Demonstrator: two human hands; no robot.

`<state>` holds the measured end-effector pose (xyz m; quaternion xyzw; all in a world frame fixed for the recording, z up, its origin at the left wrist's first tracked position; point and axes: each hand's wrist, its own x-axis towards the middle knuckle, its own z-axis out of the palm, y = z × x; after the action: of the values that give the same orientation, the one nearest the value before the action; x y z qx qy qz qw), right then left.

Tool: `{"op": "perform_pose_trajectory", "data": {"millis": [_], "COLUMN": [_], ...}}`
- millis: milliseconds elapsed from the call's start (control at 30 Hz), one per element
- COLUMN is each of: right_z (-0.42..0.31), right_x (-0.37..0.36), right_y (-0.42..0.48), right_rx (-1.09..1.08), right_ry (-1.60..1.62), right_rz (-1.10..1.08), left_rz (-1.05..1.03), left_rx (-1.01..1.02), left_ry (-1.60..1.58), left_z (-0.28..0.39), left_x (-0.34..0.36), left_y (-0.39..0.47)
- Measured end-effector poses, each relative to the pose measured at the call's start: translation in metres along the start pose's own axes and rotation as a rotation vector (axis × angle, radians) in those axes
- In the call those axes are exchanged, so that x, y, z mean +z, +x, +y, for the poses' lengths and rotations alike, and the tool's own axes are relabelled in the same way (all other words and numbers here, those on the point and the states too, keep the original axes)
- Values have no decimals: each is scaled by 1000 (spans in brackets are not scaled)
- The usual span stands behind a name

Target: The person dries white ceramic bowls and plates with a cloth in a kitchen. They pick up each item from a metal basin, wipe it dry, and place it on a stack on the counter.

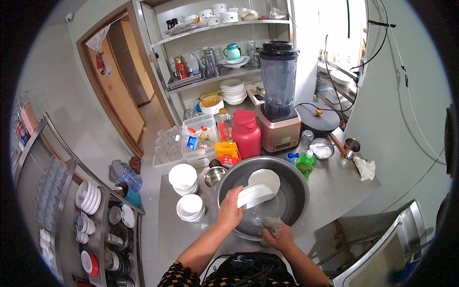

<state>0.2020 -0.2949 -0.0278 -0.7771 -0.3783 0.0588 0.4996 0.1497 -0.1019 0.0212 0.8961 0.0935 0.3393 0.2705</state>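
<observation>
My left hand (230,211) grips a tilted white bowl (254,196) by its rim, above a wide grey metal basin (300,211). Behind it, another white bowl (266,178) rests inside the basin and is partly covered by the held one. A crumpled greyish-green scrubbing cloth (271,226) is bunched in my right hand (282,238), over the basin's near rim. Left of the basin stand two stacks of white bowls, a rear stack (182,177) and a front stack (190,207).
Behind the basin are a red thermos jug (246,134), a blender (279,104) and a yellow packet (228,153). A green soap bottle (306,164) stands close to its right rim, a small steel bowl (214,177) at its left. A metal chair (389,244) is at lower right.
</observation>
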Motion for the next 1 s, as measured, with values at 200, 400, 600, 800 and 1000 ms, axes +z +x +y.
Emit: {"op": "perform_pose_trajectory", "data": {"millis": [200, 400, 600, 800, 1000], "right_z": [8, 6, 14, -46, -63], "right_x": [2, 3, 7, -4, 0], "right_y": [-1, -2, 1, 16, 12], "right_rx": [-48, -1, 61, 377, 467], "right_ry": [-22, -29, 215, 873, 895], "right_rz": [-3, 5, 59, 56, -59], "left_rz": [-109, -23, -40, -60, -191], "left_rx": [38, -610, -545, -395, -178], "left_ry": [5, -426, -414, -230, 110], "left_z": [3, -29, -38, -23, -3], "left_x": [-3, 24, 29, 9, -11], "left_y": [-5, -14, -22, -24, -14]}}
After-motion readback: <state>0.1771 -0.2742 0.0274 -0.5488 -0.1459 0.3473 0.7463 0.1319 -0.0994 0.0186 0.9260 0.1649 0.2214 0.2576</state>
